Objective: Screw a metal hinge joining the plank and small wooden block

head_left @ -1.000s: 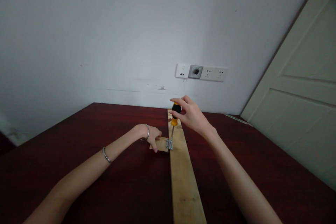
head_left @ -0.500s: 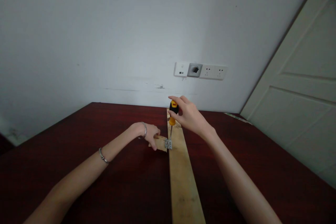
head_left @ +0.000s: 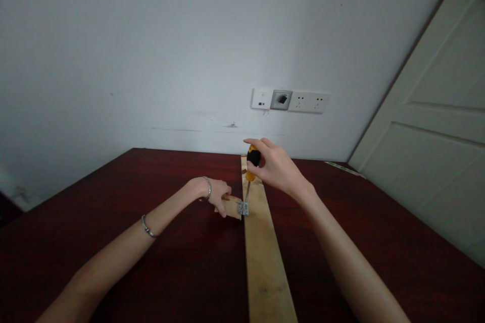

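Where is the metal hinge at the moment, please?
In the head view, below centre, the metal hinge spans the short wooden piece on the left and the long plank on the right, below the screwdriver.

Matt wooden plank (head_left: pixel 264 252), metal hinge (head_left: pixel 243 208), smooth glossy tabletop (head_left: pixel 189 272).

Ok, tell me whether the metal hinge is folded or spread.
The hinge is spread: one leaf lies on the short block, the other on the long board.
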### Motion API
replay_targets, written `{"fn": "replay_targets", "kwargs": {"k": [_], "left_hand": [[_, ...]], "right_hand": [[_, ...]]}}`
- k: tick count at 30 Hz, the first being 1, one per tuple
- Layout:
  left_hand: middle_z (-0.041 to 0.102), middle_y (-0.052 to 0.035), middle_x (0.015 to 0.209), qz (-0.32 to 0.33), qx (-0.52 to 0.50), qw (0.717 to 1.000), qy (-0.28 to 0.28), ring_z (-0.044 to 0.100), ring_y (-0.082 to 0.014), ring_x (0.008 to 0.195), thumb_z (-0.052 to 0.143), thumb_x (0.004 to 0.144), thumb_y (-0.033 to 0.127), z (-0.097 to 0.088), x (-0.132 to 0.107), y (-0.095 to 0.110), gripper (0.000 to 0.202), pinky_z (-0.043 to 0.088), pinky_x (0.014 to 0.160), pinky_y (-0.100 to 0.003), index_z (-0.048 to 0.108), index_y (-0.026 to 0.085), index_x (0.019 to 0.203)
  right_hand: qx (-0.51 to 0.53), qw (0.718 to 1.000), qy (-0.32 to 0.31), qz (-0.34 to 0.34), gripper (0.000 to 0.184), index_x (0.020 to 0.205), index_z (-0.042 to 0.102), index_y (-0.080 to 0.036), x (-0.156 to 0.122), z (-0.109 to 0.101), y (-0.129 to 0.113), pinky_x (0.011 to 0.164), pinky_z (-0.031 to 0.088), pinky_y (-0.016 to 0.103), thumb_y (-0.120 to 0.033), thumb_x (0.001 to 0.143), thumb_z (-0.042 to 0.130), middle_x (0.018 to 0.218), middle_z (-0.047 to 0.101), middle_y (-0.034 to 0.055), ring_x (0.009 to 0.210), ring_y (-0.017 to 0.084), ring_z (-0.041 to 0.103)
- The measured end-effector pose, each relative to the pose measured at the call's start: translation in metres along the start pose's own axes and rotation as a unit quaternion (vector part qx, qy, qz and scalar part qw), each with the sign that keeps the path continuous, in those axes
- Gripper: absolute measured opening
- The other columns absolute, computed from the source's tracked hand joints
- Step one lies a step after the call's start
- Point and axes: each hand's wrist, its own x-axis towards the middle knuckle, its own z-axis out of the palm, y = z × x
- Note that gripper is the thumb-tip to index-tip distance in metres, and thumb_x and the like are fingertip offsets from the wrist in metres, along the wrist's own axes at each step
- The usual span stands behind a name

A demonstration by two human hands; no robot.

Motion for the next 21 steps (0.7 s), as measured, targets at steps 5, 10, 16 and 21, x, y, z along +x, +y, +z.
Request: {"fn": "replay_targets", "kwargs": {"k": [5, 10, 16, 21], "left_hand": [[0.064, -0.0078, 0.099, -0.001, -0.002, 1.0, 0.011, 0.059, -0.0212, 0.081, 0.07, 0.059, 0.054, 0.0002, -0.0011, 0.0006, 0.057, 0.043, 0.064, -0.026, 0.06, 0.017, 0.101], [0.063, -0.0072, 0.096, 0.003, -0.005, 1.0, 0.011, 0.059, -0.0215, 0.081, 0.071, 0.058, 0.054, 0.0019, 0.0005, -0.0007, 0.056, 0.043, 0.064, -0.026, 0.061, 0.017, 0.1], [0.063, -0.0094, 0.099, 0.006, 0.001, 1.0, 0.011, 0.059, -0.0228, 0.082, 0.069, 0.06, 0.054, 0.0018, 0.0012, -0.0006, 0.056, 0.044, 0.065, -0.027, 0.061, 0.016, 0.1], [0.063, -0.0108, 0.102, 0.007, 0.005, 1.0, 0.0, 0.059, -0.0238, 0.084, 0.069, 0.06, 0.054, -0.0001, 0.0003, 0.0011, 0.057, 0.045, 0.066, -0.028, 0.06, 0.015, 0.101]], "right_hand": [[-0.039, 0.999, -0.005, 0.008, 0.045, 0.125, 0.049, -0.022, 0.0004, 0.001, -0.0014, 0.067, 0.044, 0.031, -0.035, 0.082, 0.053, 0.102, 0.057, 0.0094, 0.074, 0.018, 0.056], [0.003, 1.0, -0.01, -0.003, 0.045, 0.128, 0.046, -0.021, 0.0021, 0.0043, 0.0005, 0.075, 0.044, 0.032, -0.024, 0.083, 0.05, 0.101, 0.057, 0.0095, 0.083, 0.019, 0.056], [-0.032, 0.999, -0.01, 0.012, 0.047, 0.127, 0.046, -0.021, 0.0013, 0.0045, -0.0004, 0.071, 0.045, 0.035, -0.037, 0.083, 0.052, 0.101, 0.057, 0.0104, 0.08, 0.021, 0.056], [-0.006, 1.0, -0.006, -0.01, 0.045, 0.128, 0.044, -0.02, 0.0011, 0.005, -0.0005, 0.076, 0.045, 0.033, -0.024, 0.084, 0.048, 0.104, 0.055, 0.0101, 0.085, 0.02, 0.056]]}}
